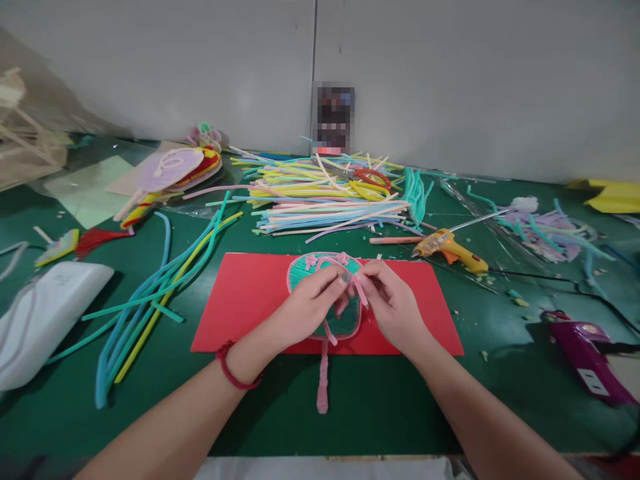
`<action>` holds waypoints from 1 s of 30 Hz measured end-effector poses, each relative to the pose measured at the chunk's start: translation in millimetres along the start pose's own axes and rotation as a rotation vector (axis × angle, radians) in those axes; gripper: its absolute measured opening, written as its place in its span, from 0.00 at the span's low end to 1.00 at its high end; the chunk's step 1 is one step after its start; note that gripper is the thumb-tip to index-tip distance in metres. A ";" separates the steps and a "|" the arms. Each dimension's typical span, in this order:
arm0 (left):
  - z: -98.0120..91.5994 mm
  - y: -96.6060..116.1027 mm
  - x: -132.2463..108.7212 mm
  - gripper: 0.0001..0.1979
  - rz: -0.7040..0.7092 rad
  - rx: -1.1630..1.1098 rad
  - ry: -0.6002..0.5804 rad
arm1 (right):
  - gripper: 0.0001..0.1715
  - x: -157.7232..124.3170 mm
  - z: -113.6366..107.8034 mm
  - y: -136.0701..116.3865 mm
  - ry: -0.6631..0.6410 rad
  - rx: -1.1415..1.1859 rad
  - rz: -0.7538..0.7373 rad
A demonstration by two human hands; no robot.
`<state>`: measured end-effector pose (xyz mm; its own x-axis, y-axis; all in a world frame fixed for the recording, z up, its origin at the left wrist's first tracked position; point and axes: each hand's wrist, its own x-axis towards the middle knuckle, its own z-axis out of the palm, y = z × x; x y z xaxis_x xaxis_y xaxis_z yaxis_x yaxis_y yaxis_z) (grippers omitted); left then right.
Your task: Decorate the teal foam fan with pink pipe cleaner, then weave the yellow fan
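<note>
A small teal fan with a pink fuzzy rim and a pink handle lies on a red sheet in front of me. My left hand and my right hand meet over the fan. Both pinch a short pink pipe cleaner piece between thumb and fingers, just above the fan's face. The fan's pink handle hangs off the red sheet toward me. A red cord circles my left wrist.
A heap of coloured pipe cleaners lies behind the sheet, with red scissors on it. A yellow glue gun sits at right, a purple device far right. Long blue and yellow stems and a white object lie at left. Finished fans are at back left.
</note>
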<state>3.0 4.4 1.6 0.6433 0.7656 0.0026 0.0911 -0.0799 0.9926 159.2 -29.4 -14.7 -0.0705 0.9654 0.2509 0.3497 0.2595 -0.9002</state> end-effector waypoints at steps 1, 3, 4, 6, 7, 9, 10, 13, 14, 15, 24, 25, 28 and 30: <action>0.0 -0.5 -0.1 0.13 -0.010 0.004 0.007 | 0.09 -0.1 0.0 0.0 0.012 -0.008 -0.001; 0.0 -2.2 -0.6 0.12 -0.035 0.047 0.036 | 0.08 0.1 -0.7 -0.2 0.015 -0.023 -0.003; -0.2 -3.1 -0.9 0.11 -0.045 0.079 0.052 | 0.08 0.5 -1.5 -0.4 0.005 -0.028 -0.001; -0.7 -4.5 -1.5 0.09 -0.064 0.140 0.067 | 0.08 1.9 -3.7 -0.7 -0.016 -0.035 0.016; -1.1 -5.0 -1.8 0.09 -0.065 0.168 0.065 | 0.08 2.8 -5.0 -0.8 -0.023 -0.035 0.032; -2.1 -5.1 -2.4 0.09 -0.067 0.211 0.050 | 0.08 4.4 -7.4 -1.1 -0.036 -0.019 0.064; -2.7 -4.9 -2.6 0.09 -0.071 0.223 0.043 | 0.09 5.0 -8.3 -1.3 -0.046 -0.001 0.078; -4.3 -3.6 -3.0 0.10 -0.076 0.222 0.028 | 0.09 5.3 -8.2 -2.0 -0.074 0.059 0.114; -4.8 -3.2 -3.0 0.09 -0.071 0.219 0.023 | 0.09 5.0 -7.4 -2.1 -0.074 0.070 0.121; -5.3 -2.8 -2.9 0.09 -0.058 0.221 0.019 | 0.10 4.5 -6.3 -2.2 -0.072 0.078 0.124; -7.7 -3.9 -2.3 0.09 -0.034 0.203 -0.028 | 0.15 4.2 -5.0 -5.6 -0.101 0.119 0.196; -7.6 -4.0 -2.3 0.09 -0.049 0.191 -0.040 | 0.16 4.3 -6.1 -6.1 -0.112 0.123 0.207; -7.2 -4.3 -2.1 0.08 -0.058 0.174 -0.065 | 0.13 4.4 -9.1 -7.3 -0.153 0.133 0.201; -6.9 -4.0 -2.1 0.08 -0.054 0.186 -0.068 | 0.10 4.5 -9.8 -7.2 -0.174 0.137 0.191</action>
<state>-3.9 7.5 -1.5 0.6831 0.7275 -0.0641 0.2612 -0.1614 0.9517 165.5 -27.2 -3.6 -0.1790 0.9837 0.0180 0.2436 0.0621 -0.9679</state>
